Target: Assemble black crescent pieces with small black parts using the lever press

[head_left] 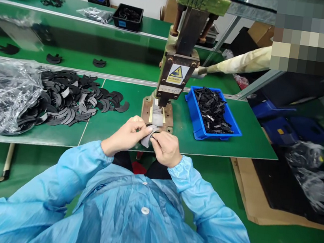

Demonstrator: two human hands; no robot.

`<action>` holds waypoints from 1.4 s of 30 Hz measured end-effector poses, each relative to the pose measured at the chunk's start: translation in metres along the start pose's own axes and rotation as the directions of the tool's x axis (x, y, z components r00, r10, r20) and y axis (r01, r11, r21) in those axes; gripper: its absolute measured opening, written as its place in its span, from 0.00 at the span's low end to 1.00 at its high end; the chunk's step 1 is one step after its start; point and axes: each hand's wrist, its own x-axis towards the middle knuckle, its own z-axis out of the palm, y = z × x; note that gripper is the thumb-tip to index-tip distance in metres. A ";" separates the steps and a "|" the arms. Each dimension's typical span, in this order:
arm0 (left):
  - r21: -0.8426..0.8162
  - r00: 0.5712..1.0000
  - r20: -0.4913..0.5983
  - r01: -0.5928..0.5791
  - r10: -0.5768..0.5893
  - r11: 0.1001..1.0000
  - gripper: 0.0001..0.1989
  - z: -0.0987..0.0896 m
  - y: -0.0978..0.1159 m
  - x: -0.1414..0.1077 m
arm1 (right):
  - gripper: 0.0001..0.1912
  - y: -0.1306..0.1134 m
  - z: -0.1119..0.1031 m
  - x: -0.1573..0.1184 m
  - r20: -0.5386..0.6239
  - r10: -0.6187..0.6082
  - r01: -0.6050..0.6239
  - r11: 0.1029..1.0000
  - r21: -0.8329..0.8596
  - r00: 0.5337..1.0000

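Note:
A curved grey-black piece [147, 139] is between my two hands, just in front of the press base [169, 116]. My left hand [129, 132] pinches its left side, thumb on top. My right hand [166, 147] has its fingers closed at the piece's right side; whether a small part is also between them is too small to tell. Above the base stands the press [178, 70] with a yellow warning label. Many similar curved pieces [69, 115] lie heaped on the green table to the left. A blue bin [198, 132] of small black parts sits to the right.
A clear plastic bag [6, 97] lies at the table's left. The press lever [238, 63], wrapped in light material, reaches out to the right. A black bin [126, 26] stands on the back shelf. Three dark pieces or small groups lie on the green strip behind the table.

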 end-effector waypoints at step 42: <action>0.721 0.994 -0.086 0.017 0.066 0.692 0.19 -0.023 -0.134 0.003 | 0.22 0.197 -0.198 -0.044 -0.231 0.513 -0.562 0.733 -0.384 0.827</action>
